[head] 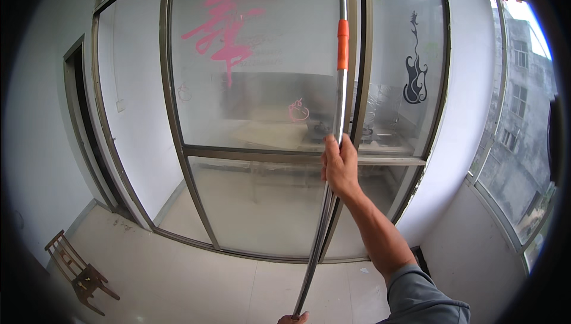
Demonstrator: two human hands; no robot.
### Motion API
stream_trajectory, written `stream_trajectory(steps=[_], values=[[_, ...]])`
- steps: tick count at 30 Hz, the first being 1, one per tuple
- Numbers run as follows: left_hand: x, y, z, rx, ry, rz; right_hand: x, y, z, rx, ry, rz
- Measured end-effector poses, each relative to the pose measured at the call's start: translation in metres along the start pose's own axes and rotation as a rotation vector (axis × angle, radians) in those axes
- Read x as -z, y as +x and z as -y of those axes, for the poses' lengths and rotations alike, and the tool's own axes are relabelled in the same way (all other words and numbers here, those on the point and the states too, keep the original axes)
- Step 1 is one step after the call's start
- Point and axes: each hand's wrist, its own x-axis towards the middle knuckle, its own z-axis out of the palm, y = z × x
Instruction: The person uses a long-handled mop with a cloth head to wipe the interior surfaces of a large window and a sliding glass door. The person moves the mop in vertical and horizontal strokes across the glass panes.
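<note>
A long metal telescopic pole (341, 96) with an orange plastic collar runs nearly upright through the middle of the view, its top end beyond the upper edge. My right hand (341, 163) is closed around the pole below the collar, with the arm stretched forward. At the bottom edge, my left hand (293, 318) grips the pole's lower part and is mostly cut off. Behind the pole stands a glass partition (254, 101) in metal frames, with a pink painted character and small pink drawings. A black guitar-shaped decal (415, 74) is on the right pane.
A small wooden chair (89, 281) stands on the tiled floor at lower left, small items on its seat. Gas burners on a counter show behind the glass. A doorway opening (96, 141) is at left, a window (517, 114) at right. A paper scrap (364, 270) lies by the partition.
</note>
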Motion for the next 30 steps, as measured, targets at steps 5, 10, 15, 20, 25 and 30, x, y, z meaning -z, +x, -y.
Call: stream_trajectory(steps=[5, 10, 15, 20, 25, 30], values=[[0.003, 0.015, 0.041, -0.198, -0.295, 0.029, -0.007, 0.007, 0.027, 0.009, 0.04, -0.003], [-0.01, 0.033, 0.123, -0.268, -0.194, -0.074, -0.014, -0.036, 0.001, 0.062, 0.056, -0.062], [-0.025, 0.04, 0.17, -0.32, -0.228, -0.12, -0.013, -0.149, -0.039, -0.092, 0.049, 0.062], [-0.027, 0.053, 0.212, -0.04, -0.409, 0.106, -0.011, -0.236, -0.068, -0.11, 0.103, 0.112], [-0.015, 0.056, 0.185, -0.073, -0.391, 0.145, -0.015, -0.216, -0.079, -0.137, 0.027, 0.147], [0.001, 0.062, 0.082, -0.287, -0.249, 0.033, -0.014, -0.154, -0.084, -0.081, -0.05, 0.053]])
